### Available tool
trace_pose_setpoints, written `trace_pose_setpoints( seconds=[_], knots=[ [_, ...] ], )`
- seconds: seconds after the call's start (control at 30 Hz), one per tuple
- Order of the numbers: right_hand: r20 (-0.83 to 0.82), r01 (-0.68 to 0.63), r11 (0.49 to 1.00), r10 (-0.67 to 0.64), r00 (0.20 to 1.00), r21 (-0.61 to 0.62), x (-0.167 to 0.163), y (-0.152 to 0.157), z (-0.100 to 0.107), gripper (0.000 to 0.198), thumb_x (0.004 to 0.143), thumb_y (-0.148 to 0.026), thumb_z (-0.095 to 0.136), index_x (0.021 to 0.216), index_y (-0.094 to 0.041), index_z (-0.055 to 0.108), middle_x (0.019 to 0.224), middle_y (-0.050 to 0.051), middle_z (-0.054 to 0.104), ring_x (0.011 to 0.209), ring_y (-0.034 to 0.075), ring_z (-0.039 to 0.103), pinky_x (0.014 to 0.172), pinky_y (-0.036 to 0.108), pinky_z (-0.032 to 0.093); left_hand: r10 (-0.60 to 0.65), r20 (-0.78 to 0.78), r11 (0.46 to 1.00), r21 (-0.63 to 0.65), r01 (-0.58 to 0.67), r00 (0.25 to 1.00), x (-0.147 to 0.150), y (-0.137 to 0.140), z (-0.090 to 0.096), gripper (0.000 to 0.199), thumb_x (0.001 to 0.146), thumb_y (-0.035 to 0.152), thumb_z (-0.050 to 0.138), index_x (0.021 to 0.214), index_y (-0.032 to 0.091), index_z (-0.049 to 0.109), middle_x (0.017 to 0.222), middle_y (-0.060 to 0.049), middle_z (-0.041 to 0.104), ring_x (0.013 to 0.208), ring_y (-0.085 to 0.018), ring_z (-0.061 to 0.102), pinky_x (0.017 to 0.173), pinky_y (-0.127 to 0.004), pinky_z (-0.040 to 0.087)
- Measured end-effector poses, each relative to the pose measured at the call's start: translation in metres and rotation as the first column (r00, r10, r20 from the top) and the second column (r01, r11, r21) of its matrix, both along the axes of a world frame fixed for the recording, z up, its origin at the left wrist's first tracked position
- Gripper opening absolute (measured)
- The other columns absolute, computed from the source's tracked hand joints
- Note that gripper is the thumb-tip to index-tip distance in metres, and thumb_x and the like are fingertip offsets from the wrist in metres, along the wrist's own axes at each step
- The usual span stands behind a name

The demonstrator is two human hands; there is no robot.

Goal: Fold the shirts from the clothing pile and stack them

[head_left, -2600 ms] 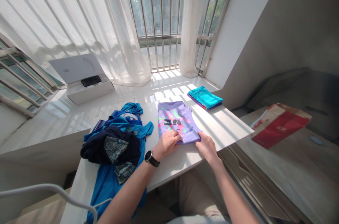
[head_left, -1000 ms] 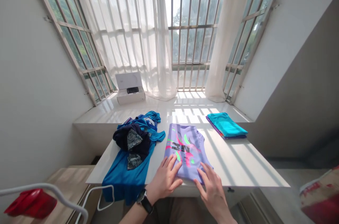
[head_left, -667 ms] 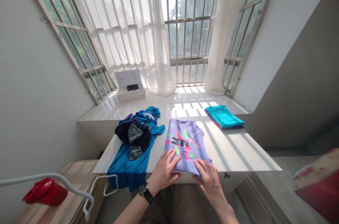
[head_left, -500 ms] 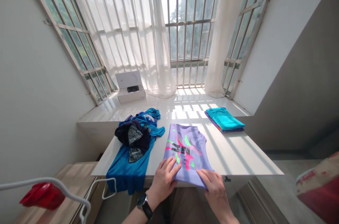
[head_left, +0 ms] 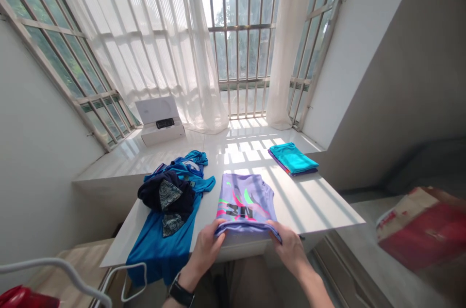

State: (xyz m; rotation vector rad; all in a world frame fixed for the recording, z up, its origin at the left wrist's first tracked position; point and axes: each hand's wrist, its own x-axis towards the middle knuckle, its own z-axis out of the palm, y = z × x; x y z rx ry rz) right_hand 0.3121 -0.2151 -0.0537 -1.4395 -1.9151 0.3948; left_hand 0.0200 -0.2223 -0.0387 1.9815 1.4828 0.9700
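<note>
The folded lilac T-shirt [head_left: 244, 202] with the pink and green print lies on the white table [head_left: 320, 203], at the edge nearest to the person, and its long axis runs away from the body toward the window. Both hands hold its near end, which is lifted a little off the table edge. The left hand [head_left: 204, 249] pinches the left near corner, with the thumb on top and the fingers curled under the cloth. The right hand [head_left: 287, 247] does the same at the right near corner, so the two hands stand at equal distance from the shirt, one at each side of its short edge. The far end of the shirt rests flat on the table. To the left of the lilac shirt, just beside it, is a loose heap of blue garments [head_left: 165, 216] with a dark navy piece on top; part of the heap hangs over the table edge. To the far right of the lilac shirt, well apart from it, lies a folded teal garment [head_left: 293, 157] on another folded piece. Beyond the heap, on the white ledge by the curtain, stands an open white box [head_left: 160, 121].
</note>
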Motion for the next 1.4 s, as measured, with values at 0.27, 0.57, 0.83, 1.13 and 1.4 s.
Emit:
trace_pose_setpoints(
  seconds=[0.27,0.57,0.83,1.13,1.4],
  knots=[
    [0.072,0.181,0.980,-0.174,0.982,-0.089,-0.010,0.026,0.005,0.033,0.101,-0.040,0.043,0.090,-0.023,0.070,0.070,0.005,0.072,0.065,0.023,0.070,0.059,0.028,0.044,-0.025,0.023,0.992,-0.125,0.028,0.999,0.005,0.062,0.010,0.026,0.097,0.042,0.050,0.099,0.021,0.066,0.081,-0.001,0.071,0.074,-0.019,0.066,0.068,-0.025,0.045],
    [0.255,0.363,0.927,-0.331,0.909,-0.089,-0.019,0.035,0.000,0.032,0.097,-0.043,0.055,0.074,-0.024,0.065,0.071,0.007,0.073,0.065,0.021,0.070,0.056,0.027,0.038,0.114,-0.176,0.981,-0.132,-0.138,0.978,0.007,0.076,0.003,0.032,0.096,0.044,0.056,0.080,0.018,0.065,0.070,-0.004,0.068,0.069,-0.020,0.065,0.059,-0.024,0.034],
    [0.176,0.397,0.916,-0.401,0.899,0.060,-0.004,0.043,-0.005,0.034,0.099,-0.050,0.050,0.086,-0.024,0.067,0.078,0.008,0.074,0.067,0.022,0.067,0.057,0.030,0.045,0.253,-0.504,0.956,-0.002,-0.293,0.826,0.003,0.070,0.018,0.028,0.103,0.040,0.049,0.103,0.019,0.067,0.089,-0.008,0.073,0.082,-0.024,0.070,0.067,-0.028,0.046],
    [0.047,0.076,0.971,-0.089,0.995,0.227,-0.049,0.021,0.019,0.021,0.101,-0.030,0.050,0.109,-0.023,0.067,0.106,0.010,0.071,0.098,0.025,0.067,0.089,0.039,0.055,-0.113,-0.416,0.946,0.232,0.226,0.902,0.019,0.056,0.024,0.030,0.106,0.030,0.042,0.126,0.021,0.062,0.128,-0.012,0.065,0.117,-0.027,0.061,0.100,-0.043,0.051],
    [0.121,0.110,0.984,-0.128,0.984,0.143,-0.060,0.023,-0.015,0.025,0.097,-0.030,0.056,0.118,-0.023,0.067,0.119,0.012,0.068,0.108,0.028,0.067,0.094,0.041,0.056,-0.153,-0.514,0.945,0.175,0.278,0.844,0.014,0.062,-0.012,0.053,0.103,0.047,0.048,0.151,0.026,0.046,0.156,-0.015,0.045,0.142,-0.035,0.044,0.115,-0.057,0.041]
  ],
)
